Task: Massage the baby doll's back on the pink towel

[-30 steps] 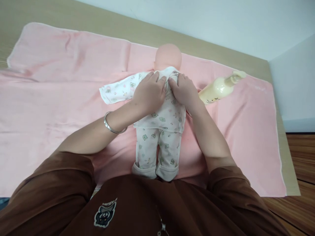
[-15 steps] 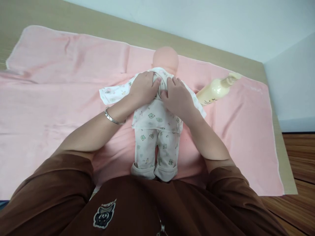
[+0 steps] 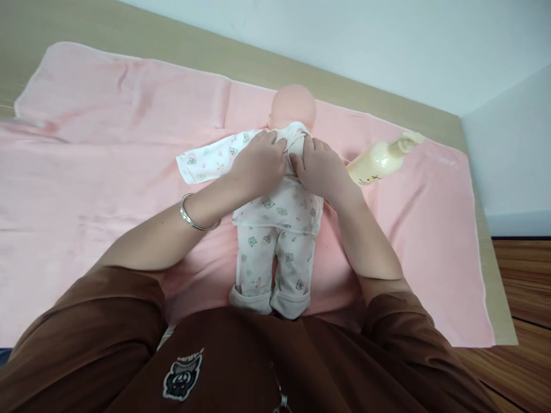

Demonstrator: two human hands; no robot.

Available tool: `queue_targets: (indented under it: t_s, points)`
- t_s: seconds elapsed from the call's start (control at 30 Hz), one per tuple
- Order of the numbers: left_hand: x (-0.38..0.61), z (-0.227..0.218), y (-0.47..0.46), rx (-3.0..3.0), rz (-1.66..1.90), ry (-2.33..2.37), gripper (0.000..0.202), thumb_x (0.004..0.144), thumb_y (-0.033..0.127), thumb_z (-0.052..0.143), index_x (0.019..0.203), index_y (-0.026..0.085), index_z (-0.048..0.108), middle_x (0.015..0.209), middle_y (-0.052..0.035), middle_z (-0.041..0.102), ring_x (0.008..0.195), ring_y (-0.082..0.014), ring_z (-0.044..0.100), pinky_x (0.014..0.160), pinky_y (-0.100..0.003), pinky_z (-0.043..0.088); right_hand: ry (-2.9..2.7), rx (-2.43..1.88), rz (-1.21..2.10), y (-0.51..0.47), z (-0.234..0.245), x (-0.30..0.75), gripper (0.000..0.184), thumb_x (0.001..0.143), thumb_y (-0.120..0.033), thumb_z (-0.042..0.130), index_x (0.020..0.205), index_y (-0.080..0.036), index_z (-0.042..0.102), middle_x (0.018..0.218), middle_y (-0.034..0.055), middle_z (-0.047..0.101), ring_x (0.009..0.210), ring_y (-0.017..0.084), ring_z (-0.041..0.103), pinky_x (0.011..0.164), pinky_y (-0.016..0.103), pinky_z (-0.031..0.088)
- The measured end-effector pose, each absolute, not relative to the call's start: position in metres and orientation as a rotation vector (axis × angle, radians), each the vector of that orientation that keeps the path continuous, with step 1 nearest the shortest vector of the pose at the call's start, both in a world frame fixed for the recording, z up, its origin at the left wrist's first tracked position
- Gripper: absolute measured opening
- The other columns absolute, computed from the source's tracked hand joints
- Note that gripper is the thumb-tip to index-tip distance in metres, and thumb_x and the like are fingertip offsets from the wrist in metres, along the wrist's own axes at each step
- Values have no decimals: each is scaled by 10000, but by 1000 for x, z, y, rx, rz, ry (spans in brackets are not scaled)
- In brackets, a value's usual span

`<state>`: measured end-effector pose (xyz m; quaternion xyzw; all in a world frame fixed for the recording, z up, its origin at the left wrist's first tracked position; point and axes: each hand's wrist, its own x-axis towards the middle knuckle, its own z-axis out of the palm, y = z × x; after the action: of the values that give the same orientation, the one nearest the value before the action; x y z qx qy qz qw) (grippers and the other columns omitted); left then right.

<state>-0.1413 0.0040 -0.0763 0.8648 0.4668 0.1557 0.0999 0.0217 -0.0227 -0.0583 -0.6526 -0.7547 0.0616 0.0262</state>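
Note:
A baby doll [image 3: 293, 106] lies face down on a pink blanket, its bald head away from me. It wears a white printed shirt [image 3: 275, 209] and matching pants [image 3: 275, 264] with turned-up cuffs. My left hand [image 3: 262, 163] is closed on bunched shirt cloth at the doll's upper back. Beside it, my right hand [image 3: 321, 169] also pinches the cloth, a small gap apart. One shirt sleeve [image 3: 202, 163] stretches out flat to the left. The other sleeve is mostly hidden behind my right hand and forearm.
The pink blanket [image 3: 129, 143] covers most of the wooden table [image 3: 501, 298]. A cream pump bottle [image 3: 379, 160] lies on its side, right of the doll. A pale wall [image 3: 365, 46] borders the table's far side. Wooden floor [image 3: 523, 287] shows at right.
Both hands have shifted slightly right, pulling the bunched cloth at the doll's upper back with them. The doll's head sits slightly farther right in view. The pants stay in place.

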Motion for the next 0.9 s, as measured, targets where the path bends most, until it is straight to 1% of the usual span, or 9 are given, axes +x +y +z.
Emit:
queue_targets:
  t_s: [0.1,0.17,0.23,0.3,0.37,0.47,0.53,0.67,0.9]
  points:
    - [-141,-83,17,2481,526,1373,359,1029,224,346,1088,162,695,1200,-178,715,1208,-348,651,1123,-528,537,-2421,-1955,143,-35,-59,18,689,1094,-365,353,1589,113,340,1644,363,421,1570,449,417,1293,588,371]
    - [-140,-90,25,2432,534,1402,396,1033,236,312,1113,151,691,1212,-199,723,1214,-368,651,1122,-556,522,-2408,-1938,115,-41,-60,13,696,1081,-359,371,1604,98,321,1678,353,385,1603,456,375,1315,618,338]
    - [-139,-99,30,2367,560,1452,410,1039,252,300,1171,155,676,1245,-208,720,1236,-372,647,1137,-565,497,-2350,-1947,107,-43,-61,8,671,1068,-339,385,1600,68,344,1682,323,403,1606,451,376,1319,627,336]
    - [-138,-107,32,2307,628,1472,407,1060,292,298,1256,189,640,1301,-188,706,1305,-356,622,1181,-554,456,-2308,-1973,116,-41,-60,5,624,1054,-308,392,1559,57,408,1637,306,469,1563,443,434,1295,607,378]
    - [-136,-114,33,2280,702,1454,409,1080,333,289,1325,219,596,1349,-168,686,1386,-341,574,1223,-550,414,-2295,-1992,128,-36,-58,4,550,1043,-290,394,1466,42,511,1519,293,578,1453,427,532,1224,572,456]
    - [-135,-120,33,2288,734,1465,411,1082,355,300,1321,187,589,1358,-188,670,1403,-355,547,1233,-564,393,-2245,-2011,117,-26,-59,9,442,1026,-288,406,1308,-15,609,1328,258,677,1282,395,614,1109,539,523]
    - [-135,-120,34,2310,727,1489,386,1071,356,336,1276,165,603,1331,-201,675,1366,-368,561,1225,-571,395,-2201,-2024,116,-19,-63,13,414,1020,-296,411,1270,-37,613,1287,250,689,1243,391,624,1095,547,518]
    - [-134,-116,33,2312,702,1530,323,1062,368,406,1238,189,609,1297,-181,694,1311,-350,596,1198,-536,429,-2120,-2036,195,-7,-74,20,381,1021,-333,423,1231,-75,609,1250,225,696,1201,374,643,1087,549,514]
    - [-128,-97,22,2203,558,1699,314,1067,372,491,1260,150,601,1370,-215,644,1348,-386,589,1184,-534,439,-2012,-2021,135,1,-91,23,415,1018,-422,463,1270,-107,562,1303,207,663,1246,361,618,1132,558,477]
